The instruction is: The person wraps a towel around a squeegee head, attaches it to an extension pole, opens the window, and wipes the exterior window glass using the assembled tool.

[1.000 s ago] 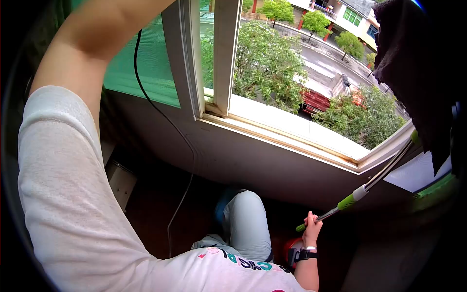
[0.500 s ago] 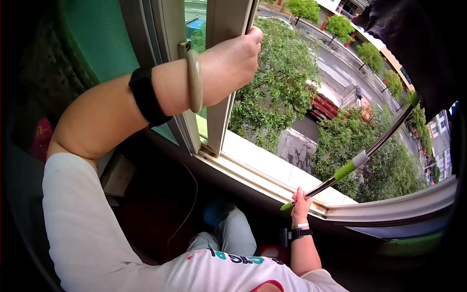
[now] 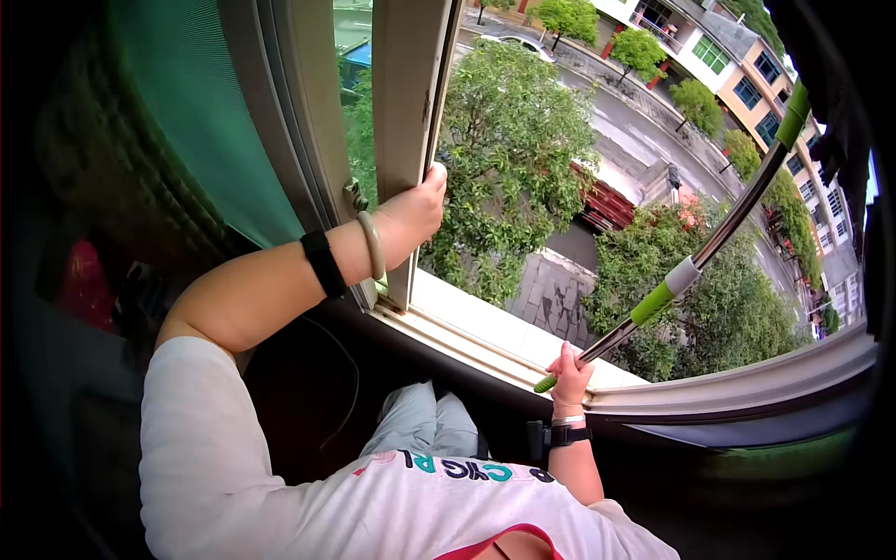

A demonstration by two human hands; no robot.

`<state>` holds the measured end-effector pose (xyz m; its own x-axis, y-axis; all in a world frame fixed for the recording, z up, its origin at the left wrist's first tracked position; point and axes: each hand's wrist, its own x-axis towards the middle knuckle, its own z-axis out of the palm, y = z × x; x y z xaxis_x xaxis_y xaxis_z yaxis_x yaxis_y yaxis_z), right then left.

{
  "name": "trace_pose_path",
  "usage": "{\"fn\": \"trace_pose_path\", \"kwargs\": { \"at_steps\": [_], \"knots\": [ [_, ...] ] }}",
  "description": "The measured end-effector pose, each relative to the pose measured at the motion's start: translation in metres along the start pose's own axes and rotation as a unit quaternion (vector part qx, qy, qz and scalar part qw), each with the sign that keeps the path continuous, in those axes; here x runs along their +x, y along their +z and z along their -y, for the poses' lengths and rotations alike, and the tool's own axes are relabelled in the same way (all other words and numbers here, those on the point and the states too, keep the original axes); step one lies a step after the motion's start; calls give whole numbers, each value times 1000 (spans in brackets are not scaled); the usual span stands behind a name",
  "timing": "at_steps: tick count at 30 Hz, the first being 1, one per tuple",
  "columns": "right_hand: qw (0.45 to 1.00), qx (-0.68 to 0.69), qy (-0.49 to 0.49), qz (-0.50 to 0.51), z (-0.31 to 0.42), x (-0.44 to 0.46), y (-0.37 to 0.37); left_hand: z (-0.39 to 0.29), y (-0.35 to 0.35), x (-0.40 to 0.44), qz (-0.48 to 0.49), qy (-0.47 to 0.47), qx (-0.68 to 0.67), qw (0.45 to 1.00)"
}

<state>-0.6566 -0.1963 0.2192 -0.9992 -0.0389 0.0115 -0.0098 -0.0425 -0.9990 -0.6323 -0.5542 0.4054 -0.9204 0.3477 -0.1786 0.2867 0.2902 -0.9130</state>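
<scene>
My left hand (image 3: 409,224) is wrapped around the upright edge of the sliding window sash (image 3: 399,103), with a bangle and a black band on that arm. Low at the sill, my right hand (image 3: 569,381) is closed around the lower end of a telescopic pole (image 3: 751,196) with a metal shaft and green and grey grips. The pole slants up and out through the window opening to the right. A dark, ragged mass (image 3: 831,65) is at its far end; its kind is too dark to make out.
The window sill and track (image 3: 485,347) run across in front of me. A green screen (image 3: 201,112) and grey frame stand at the left. Far below outside are trees (image 3: 523,121), a road, a red truck (image 3: 611,201) and buildings (image 3: 747,79).
My left hand has slid down along the sash edge, still gripping it. The pole's far end has swung slightly upward, and the view has shifted. My right hand keeps its hold.
</scene>
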Motion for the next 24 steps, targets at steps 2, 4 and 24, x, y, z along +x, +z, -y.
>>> {"fn": "trace_pose_path", "kwargs": {
  "at_steps": [2,4,24],
  "knots": [
    [999,26,1,22,10,-8,3,0,2,2,-8,2,-1,1000],
    [999,26,18,35,15,-19,4,-2,3,3,-17,-2,-8,1000],
    [996,44,34,69,94,-86,27,-14,12,12,-52,-42,-12,998]
  ]
}}
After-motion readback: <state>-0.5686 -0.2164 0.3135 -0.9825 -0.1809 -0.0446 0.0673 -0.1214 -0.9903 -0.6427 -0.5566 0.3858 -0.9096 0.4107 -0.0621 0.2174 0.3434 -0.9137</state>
